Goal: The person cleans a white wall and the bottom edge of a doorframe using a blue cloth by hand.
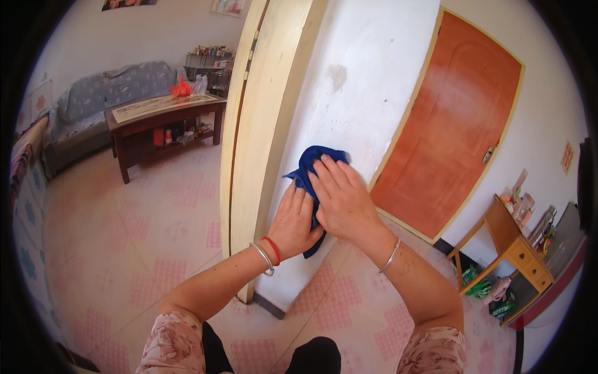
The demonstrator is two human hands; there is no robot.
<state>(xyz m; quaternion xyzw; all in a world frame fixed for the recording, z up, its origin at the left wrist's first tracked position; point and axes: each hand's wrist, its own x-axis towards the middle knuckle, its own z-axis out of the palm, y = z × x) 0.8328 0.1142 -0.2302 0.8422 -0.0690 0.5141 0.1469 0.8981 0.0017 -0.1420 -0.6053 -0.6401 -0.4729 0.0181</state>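
Note:
A dark blue cloth (320,153) lies pressed against the white wall (350,112) beside a cream door frame. My right hand (343,201) is spread flat over its upper part, fingers pointing up the wall. Lower and to the left, my left hand (292,217) rests on the cloth's left side, its fingertips at a fold. One end of the cloth hangs below both hands. The wall above bears a grey patch (337,77) and small dark specks.
The cream door frame (280,117) with hinges stands close at left. Right of the wall is a closed orange-brown door (453,126). A wooden desk (525,257) with bottles stands at far right. Beyond the frame are a dark coffee table (163,119) and a covered sofa (117,89).

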